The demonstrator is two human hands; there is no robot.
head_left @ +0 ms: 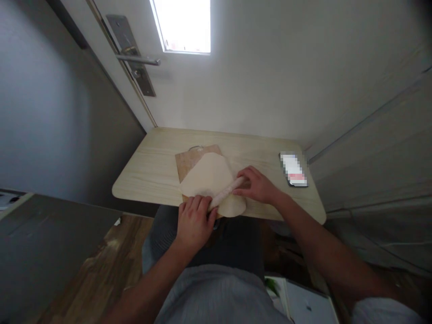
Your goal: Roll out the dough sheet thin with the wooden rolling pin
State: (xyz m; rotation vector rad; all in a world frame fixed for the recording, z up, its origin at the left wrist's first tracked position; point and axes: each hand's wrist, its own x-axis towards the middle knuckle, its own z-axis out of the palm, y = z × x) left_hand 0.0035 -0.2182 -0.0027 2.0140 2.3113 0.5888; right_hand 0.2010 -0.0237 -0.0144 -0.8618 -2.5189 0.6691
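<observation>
A wide, flat sheet of dough (207, 173) lies over a wooden cutting board (186, 165), covering most of it and reaching past its right side. Across the dough, slanting from lower left to upper right, rests a flour-dusted rolling pin (227, 193). My left hand (195, 220) is closed around the pin's near end, at the table's front edge. At the far end, my right hand (254, 185) grips the pin with curled fingers. Part of the dough shows in front of the pin, near the table edge.
The board lies on a small pale wooden table (155, 157) against a white door with a metal handle (138, 59). A phone (294, 170) with a lit, blurred screen lies at the table's right. Below right, a white box (310, 303) is partly visible by my lap.
</observation>
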